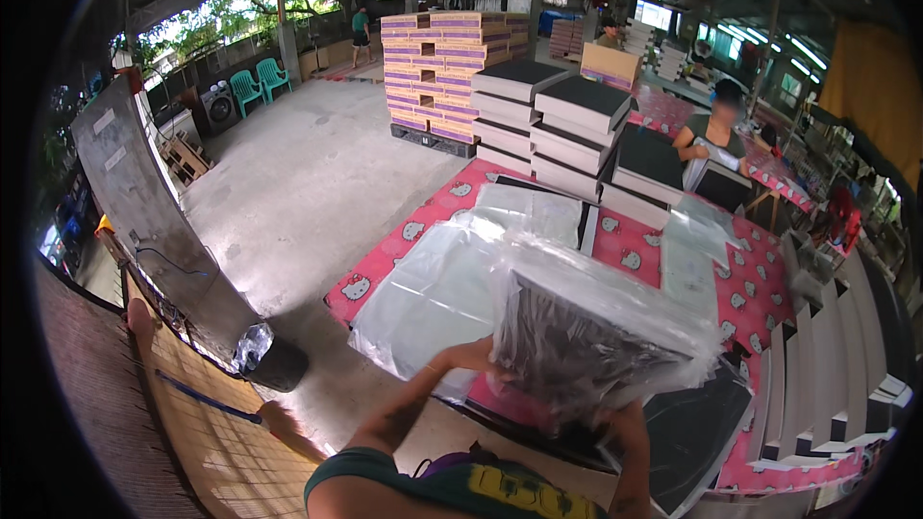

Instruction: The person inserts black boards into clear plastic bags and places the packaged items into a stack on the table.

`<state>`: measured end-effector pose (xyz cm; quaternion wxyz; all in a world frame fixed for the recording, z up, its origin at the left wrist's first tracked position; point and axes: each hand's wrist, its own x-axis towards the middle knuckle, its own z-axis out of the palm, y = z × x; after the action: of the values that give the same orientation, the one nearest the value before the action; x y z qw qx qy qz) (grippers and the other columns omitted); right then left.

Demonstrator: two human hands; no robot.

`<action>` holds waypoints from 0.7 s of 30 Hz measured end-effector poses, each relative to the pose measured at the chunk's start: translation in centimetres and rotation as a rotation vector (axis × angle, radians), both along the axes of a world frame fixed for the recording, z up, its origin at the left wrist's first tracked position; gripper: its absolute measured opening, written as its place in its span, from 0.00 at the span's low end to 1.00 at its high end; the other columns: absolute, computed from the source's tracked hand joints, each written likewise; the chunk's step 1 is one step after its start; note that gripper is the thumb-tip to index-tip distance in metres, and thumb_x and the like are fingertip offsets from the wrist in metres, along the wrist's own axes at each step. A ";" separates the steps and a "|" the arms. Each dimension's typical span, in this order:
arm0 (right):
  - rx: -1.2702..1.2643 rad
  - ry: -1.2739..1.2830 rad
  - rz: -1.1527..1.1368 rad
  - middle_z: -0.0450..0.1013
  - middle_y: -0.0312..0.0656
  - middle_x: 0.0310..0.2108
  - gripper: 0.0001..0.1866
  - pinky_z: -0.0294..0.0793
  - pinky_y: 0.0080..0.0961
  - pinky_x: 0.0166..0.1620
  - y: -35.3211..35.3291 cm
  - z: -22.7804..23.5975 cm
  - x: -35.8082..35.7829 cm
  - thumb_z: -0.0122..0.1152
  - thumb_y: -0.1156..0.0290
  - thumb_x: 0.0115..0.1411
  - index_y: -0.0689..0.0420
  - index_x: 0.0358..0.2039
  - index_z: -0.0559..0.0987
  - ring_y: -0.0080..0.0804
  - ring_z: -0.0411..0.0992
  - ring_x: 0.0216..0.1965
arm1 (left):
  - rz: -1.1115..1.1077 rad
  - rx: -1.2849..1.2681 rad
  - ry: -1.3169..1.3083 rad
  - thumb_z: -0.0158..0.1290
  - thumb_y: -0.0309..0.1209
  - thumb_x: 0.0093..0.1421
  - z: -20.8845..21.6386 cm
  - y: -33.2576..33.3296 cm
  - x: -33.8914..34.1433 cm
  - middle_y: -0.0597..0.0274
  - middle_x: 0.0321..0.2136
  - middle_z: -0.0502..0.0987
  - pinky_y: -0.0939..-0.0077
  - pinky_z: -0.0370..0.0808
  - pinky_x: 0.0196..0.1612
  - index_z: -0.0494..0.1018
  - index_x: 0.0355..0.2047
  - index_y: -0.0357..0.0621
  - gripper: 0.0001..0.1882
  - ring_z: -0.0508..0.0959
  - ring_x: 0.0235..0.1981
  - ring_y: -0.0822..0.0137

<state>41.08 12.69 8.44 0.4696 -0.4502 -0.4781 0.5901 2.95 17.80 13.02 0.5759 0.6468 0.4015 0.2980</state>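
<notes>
A thick black-and-white slab-like box (586, 327) is tilted up in front of me, covered in loose, shiny clear plastic. My left hand (476, 358) grips its near left edge through the film, fingers closed. Under the lower right corner, my right hand (620, 420) holds the same box, its fingers partly hidden by the plastic. Flat sheets of clear plastic (413, 293) are spread on the table to the left of the box. A flat black panel (687, 442) under clear film lies beside my right hand.
The table has a pink patterned cover (630, 240). Stacked black-topped white boxes (577, 135) stand at its far side, and more boxes (827, 365) stand in a row at right. A co-worker (716, 135) handles a box beyond. A dark bin (279, 365) stands on the floor at left.
</notes>
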 end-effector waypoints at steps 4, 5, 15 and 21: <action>0.191 -0.044 -0.146 0.68 0.44 0.46 0.37 0.70 0.31 0.48 -0.1 3.8 -1.5 0.72 0.69 0.42 0.64 0.52 0.66 0.36 0.68 0.47 | 0.007 0.229 -0.252 0.69 0.33 0.43 4.8 0.8 -2.3 0.52 0.64 0.53 0.67 0.51 0.65 0.43 0.66 0.36 0.58 0.53 0.65 0.61; 0.236 -0.014 -0.248 0.68 0.44 0.46 0.37 0.69 0.31 0.48 0.3 2.0 -2.3 0.72 0.68 0.43 0.64 0.52 0.66 0.36 0.68 0.47 | 0.055 0.249 -0.258 0.70 0.34 0.43 4.9 1.3 -0.7 0.52 0.63 0.56 0.66 0.53 0.65 0.45 0.66 0.35 0.57 0.56 0.64 0.61; 0.247 0.024 -0.600 0.58 0.49 0.58 0.39 0.58 0.32 0.59 1.9 -12.2 -2.7 0.64 0.69 0.54 0.64 0.61 0.54 0.38 0.60 0.57 | 0.346 0.033 -0.376 0.67 0.36 0.50 -4.7 0.2 4.9 0.54 0.50 0.71 0.67 0.66 0.56 0.60 0.57 0.34 0.39 0.70 0.52 0.63; 0.234 -0.049 -0.583 0.60 0.47 0.58 0.38 0.57 0.32 0.60 0.8 -5.3 -7.2 0.61 0.66 0.59 0.65 0.63 0.53 0.39 0.61 0.56 | 0.408 0.229 -0.366 0.63 0.38 0.54 -9.0 1.3 3.4 0.53 0.47 0.73 0.67 0.67 0.55 0.63 0.55 0.33 0.34 0.71 0.50 0.62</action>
<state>33.86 13.49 3.12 0.6557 -0.5254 -0.4049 0.3606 6.36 19.14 3.98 0.4902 0.5489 0.3764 0.5628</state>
